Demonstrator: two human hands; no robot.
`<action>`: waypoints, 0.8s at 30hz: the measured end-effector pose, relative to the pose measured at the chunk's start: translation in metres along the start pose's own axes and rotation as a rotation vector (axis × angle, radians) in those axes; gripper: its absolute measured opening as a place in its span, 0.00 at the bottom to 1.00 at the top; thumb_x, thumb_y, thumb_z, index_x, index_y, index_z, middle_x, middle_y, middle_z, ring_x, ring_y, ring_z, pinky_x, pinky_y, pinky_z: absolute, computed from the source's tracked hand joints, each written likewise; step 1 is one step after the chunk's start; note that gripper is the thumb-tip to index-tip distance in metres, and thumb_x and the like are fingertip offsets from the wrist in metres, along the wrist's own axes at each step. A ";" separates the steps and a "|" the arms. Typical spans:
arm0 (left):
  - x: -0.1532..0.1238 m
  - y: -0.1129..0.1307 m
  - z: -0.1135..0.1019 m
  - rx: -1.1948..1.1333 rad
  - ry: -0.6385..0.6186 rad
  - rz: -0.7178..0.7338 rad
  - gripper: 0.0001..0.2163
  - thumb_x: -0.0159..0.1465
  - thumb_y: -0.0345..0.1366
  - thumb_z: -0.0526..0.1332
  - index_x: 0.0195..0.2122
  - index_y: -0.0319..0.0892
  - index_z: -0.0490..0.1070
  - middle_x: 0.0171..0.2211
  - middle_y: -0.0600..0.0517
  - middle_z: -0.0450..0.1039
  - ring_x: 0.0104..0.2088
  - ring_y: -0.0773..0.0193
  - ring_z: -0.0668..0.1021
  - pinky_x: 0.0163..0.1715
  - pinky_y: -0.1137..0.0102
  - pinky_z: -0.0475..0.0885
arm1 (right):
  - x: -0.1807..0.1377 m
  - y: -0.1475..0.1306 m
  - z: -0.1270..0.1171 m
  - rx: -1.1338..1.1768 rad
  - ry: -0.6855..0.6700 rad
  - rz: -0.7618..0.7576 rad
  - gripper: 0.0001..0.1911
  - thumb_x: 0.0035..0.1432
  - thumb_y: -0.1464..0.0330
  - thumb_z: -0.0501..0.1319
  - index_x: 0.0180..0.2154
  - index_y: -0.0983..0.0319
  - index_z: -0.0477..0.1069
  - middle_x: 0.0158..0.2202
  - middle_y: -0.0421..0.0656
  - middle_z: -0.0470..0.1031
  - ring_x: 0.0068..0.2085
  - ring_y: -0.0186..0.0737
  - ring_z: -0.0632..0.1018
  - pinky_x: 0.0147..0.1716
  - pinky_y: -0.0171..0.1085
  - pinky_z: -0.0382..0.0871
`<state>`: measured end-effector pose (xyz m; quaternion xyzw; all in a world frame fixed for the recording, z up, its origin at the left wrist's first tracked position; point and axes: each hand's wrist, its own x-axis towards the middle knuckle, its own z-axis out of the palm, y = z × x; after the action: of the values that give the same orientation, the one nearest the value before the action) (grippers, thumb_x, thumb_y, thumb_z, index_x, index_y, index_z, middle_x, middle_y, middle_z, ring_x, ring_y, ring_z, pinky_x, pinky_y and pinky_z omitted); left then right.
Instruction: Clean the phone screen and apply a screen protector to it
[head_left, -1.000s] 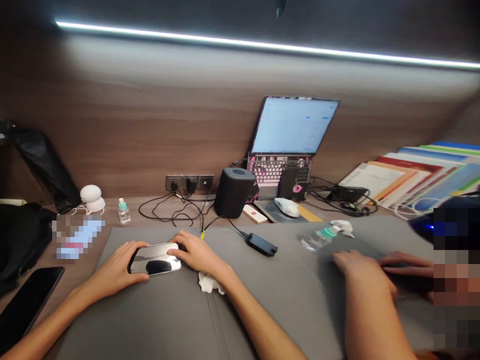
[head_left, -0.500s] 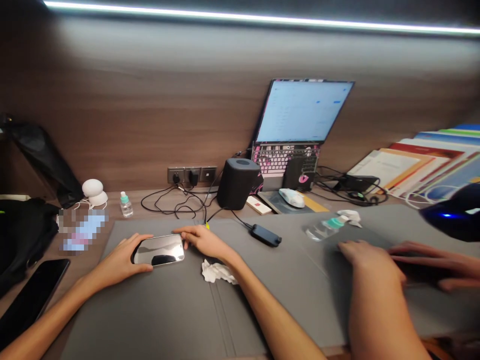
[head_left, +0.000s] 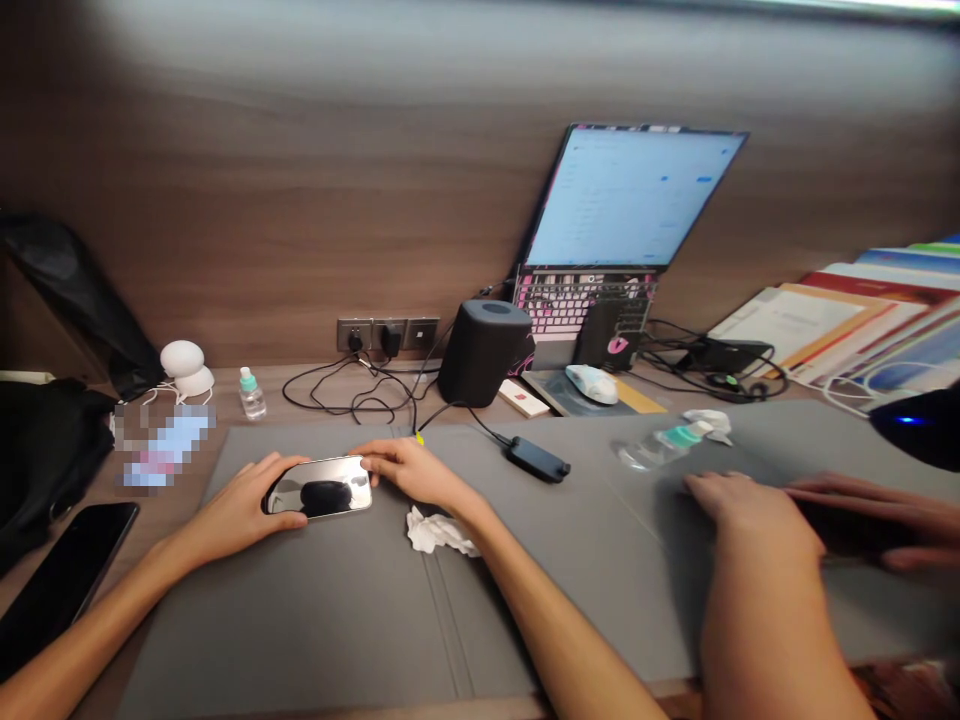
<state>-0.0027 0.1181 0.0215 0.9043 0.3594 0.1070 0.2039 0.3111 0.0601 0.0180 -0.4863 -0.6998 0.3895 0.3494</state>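
Observation:
A smartphone (head_left: pixel 330 487) with a shiny, reflecting screen lies sideways at the grey desk mat, face up. My left hand (head_left: pixel 251 498) grips its left end, thumb along the near edge and fingers along the far edge. At the phone's far right corner is my right hand (head_left: pixel 405 468), its fingers bent and closed about the edge; its fingertips are partly hidden. A crumpled white tissue (head_left: pixel 435 532) lies beside my right wrist. Whether the phone rests flat on the mat or is slightly raised, I cannot tell.
Behind the grey mat (head_left: pixel 315 620) stand a black speaker (head_left: pixel 484 352) and an open laptop (head_left: pixel 630 200). A black cabled device (head_left: pixel 536 460) and a clear bottle (head_left: pixel 660 447) lie right. Another person's hands (head_left: pixel 757 510) work there. A dark phone (head_left: pixel 67 580) lies left.
The view has tilted down slightly, so the background sits higher. The reflection on the phone's screen has changed. My right fingers have shifted slightly at the phone's corner; my left hand keeps its grip.

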 end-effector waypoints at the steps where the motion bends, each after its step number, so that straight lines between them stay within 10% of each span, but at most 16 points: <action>1: 0.000 0.000 0.000 0.004 -0.004 0.003 0.35 0.65 0.60 0.64 0.70 0.57 0.61 0.66 0.46 0.68 0.66 0.41 0.70 0.62 0.51 0.68 | 0.000 -0.001 0.000 -0.020 0.007 0.008 0.17 0.69 0.66 0.58 0.53 0.61 0.81 0.33 0.42 0.82 0.34 0.40 0.79 0.42 0.37 0.71; 14: -0.003 0.013 -0.006 0.014 -0.026 0.053 0.29 0.71 0.57 0.59 0.70 0.54 0.61 0.61 0.47 0.70 0.59 0.46 0.74 0.59 0.56 0.69 | -0.038 -0.046 -0.024 -0.444 -0.029 0.156 0.23 0.72 0.60 0.55 0.62 0.62 0.73 0.52 0.52 0.82 0.52 0.51 0.82 0.52 0.44 0.71; 24: -0.007 0.011 -0.003 -0.004 -0.074 -0.048 0.42 0.67 0.59 0.63 0.77 0.58 0.44 0.75 0.46 0.55 0.74 0.38 0.58 0.70 0.44 0.59 | -0.070 -0.066 -0.016 -0.783 -0.026 0.372 0.20 0.53 0.63 0.76 0.47 0.57 0.76 0.47 0.48 0.81 0.40 0.50 0.83 0.33 0.39 0.66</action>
<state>-0.0023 0.1071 0.0290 0.8984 0.3732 0.0690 0.2212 0.3179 -0.0180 0.0761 -0.6949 -0.6998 0.1570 0.0534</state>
